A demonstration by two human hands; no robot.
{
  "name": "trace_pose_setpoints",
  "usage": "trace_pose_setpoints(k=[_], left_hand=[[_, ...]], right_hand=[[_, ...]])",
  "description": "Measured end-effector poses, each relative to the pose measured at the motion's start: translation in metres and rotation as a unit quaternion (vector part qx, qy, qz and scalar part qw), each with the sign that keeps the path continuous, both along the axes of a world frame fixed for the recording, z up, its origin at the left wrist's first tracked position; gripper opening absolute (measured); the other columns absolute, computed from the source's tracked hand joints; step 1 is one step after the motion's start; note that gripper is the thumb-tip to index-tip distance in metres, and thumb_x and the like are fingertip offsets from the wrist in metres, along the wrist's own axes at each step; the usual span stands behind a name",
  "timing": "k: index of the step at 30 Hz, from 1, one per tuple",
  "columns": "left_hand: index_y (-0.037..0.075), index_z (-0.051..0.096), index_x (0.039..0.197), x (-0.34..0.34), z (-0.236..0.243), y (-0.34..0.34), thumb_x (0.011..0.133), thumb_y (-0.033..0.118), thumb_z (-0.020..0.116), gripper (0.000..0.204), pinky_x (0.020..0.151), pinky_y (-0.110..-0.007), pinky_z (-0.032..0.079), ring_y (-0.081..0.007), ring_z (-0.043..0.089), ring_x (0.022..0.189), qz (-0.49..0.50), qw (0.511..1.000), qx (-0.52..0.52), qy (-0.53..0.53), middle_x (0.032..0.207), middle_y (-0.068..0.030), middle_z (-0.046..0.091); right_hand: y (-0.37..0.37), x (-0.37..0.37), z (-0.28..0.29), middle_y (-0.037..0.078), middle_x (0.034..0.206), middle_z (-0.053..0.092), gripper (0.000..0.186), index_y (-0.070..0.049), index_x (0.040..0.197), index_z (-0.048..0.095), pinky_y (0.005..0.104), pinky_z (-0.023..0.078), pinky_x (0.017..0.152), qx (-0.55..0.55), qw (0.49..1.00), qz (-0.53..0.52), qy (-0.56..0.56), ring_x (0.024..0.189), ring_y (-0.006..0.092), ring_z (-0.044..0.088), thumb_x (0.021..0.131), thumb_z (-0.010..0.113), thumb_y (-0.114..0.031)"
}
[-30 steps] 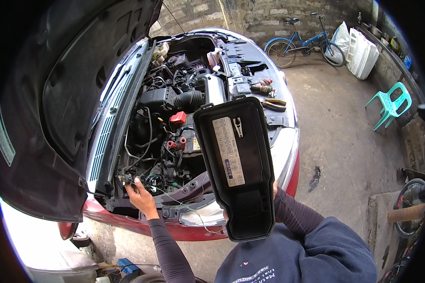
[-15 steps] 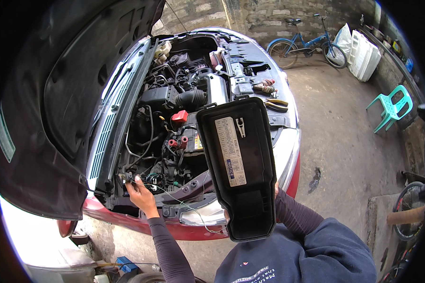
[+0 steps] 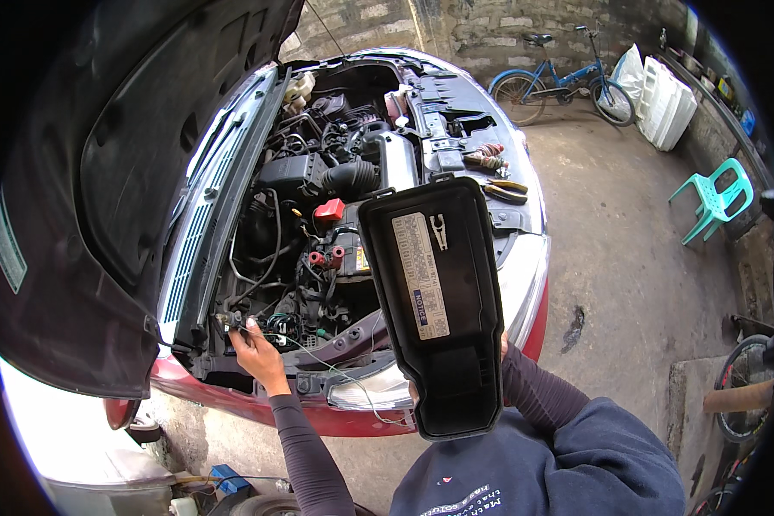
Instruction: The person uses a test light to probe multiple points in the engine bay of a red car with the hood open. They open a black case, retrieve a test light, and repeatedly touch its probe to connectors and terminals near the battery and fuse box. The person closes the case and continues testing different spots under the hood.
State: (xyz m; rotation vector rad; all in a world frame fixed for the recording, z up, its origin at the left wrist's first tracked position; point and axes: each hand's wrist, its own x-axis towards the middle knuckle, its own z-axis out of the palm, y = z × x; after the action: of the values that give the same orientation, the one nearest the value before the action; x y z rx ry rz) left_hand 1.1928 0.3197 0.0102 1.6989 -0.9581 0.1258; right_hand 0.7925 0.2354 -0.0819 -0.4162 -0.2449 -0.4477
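My right hand [image 3: 504, 346] holds up a black plastic fuse box cover [image 3: 469, 284], its hollow inside facing me. The cover hides nearly all of that hand. Inside it are a printed label [image 3: 420, 275] and a pale fuse puller [image 3: 439, 232]. My left hand [image 3: 260, 359] is at the near left corner of the engine bay, fingers closed around a small part too dark and small to name. A thin green wire [image 3: 340, 372] runs from beside that hand across the headlight. Just right of its fingers lies the opened fuse box [image 3: 285, 328] with wiring.
The raised hood [image 3: 120, 172] fills the left. Pliers [image 3: 505, 191] and other small parts [image 3: 488, 158] lie on the car's front panel. A battery [image 3: 350, 258] with a red terminal cover [image 3: 328, 210] sits mid-bay. A green chair [image 3: 715, 196] and blue bicycle [image 3: 563, 79] stand beyond.
The view has shifted very slightly. Both hands and the cover stay practically where they were.
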Motion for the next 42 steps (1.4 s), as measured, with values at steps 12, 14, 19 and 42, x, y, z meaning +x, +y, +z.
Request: trace_pose_setpoints(k=[12,14,19,42], left_hand=[[-0.01,0.051,0.149,0.0,-0.0005,-0.0013,0.112,0.026,0.062,0.053,0.105,-0.037,0.055,-0.0251,0.069,0.123,-0.008,1.0,-0.011,0.006,0.14,-0.023,0.068],[-0.01,0.05,0.15,-0.0009,-0.0001,-0.0012,0.112,0.025,0.062,0.053,0.105,-0.037,0.055,-0.0251,0.069,0.124,-0.007,1.0,-0.009,0.01,0.141,-0.023,0.067],[-0.01,0.051,0.149,-0.0005,-0.0004,-0.0016,0.112,0.026,0.063,0.053,0.104,-0.037,0.056,-0.0257,0.07,0.122,-0.003,1.0,-0.006,0.008,0.138,-0.0233,0.068],[-0.009,0.051,0.149,0.0012,-0.0012,-0.0011,0.112,0.024,0.063,0.051,0.102,-0.036,0.056,-0.0237,0.07,0.12,0.002,1.0,-0.006,-0.003,0.137,-0.0226,0.07]], right_hand=[[-0.0002,-0.0005,0.003,0.024,0.138,0.068,0.095,0.011,0.147,0.054,0.0404,0.055,0.109,-0.004,1.0,-0.007,0.002,0.123,0.0308,0.069,0.059,0.087,-0.005],[0.0,-0.0007,0.0036,0.024,0.138,0.068,0.095,0.011,0.147,0.054,0.0403,0.055,0.109,-0.004,1.0,-0.008,0.003,0.123,0.0307,0.069,0.059,0.087,-0.005],[0.0007,-0.0021,0.0049,0.023,0.138,0.068,0.095,0.011,0.147,0.054,0.0403,0.055,0.109,-0.005,1.0,-0.011,0.005,0.123,0.0306,0.069,0.059,0.087,-0.005],[0.009,-0.0064,0.0079,0.022,0.137,0.068,0.095,0.011,0.146,0.055,0.0399,0.054,0.109,-0.006,1.0,-0.014,0.013,0.123,0.0298,0.068,0.059,0.088,-0.007]])
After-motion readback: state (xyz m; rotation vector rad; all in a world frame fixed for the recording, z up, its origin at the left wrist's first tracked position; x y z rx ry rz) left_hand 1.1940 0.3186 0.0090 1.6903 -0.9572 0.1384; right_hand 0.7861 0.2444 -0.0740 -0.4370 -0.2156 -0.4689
